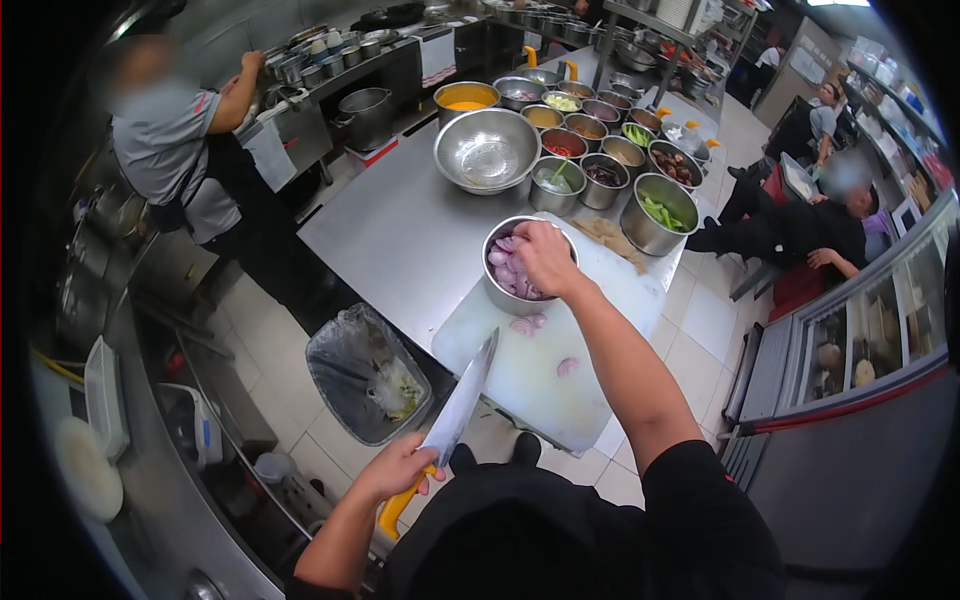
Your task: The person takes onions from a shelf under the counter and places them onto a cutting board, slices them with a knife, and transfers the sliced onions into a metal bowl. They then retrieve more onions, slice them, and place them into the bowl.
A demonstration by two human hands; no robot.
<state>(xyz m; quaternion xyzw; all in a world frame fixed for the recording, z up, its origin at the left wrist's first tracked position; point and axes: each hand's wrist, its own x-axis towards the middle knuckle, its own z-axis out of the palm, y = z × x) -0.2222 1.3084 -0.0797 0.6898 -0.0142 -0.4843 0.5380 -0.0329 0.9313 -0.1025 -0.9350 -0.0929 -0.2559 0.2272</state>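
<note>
My left hand [400,468] is closed round the yellow handle of a large knife [462,402], whose blade points up and away beside the left edge of the white cutting board [590,400]. At the board's far end stands a metal pot [498,293] of cut purple onions [508,268]. My right hand [545,258] reaches over its rim with bent fingers among the onions; the fingertips and anything in them are hidden. A few onion pieces [568,367] lie on the board.
Beyond the board are a large empty bowl [487,150], a pot of green vegetables [662,212], several ingredient pots and a brown cloth [612,240]. A lined bin [368,372] stands left of the board. One co-worker [190,150] stands at the left; others are at the right.
</note>
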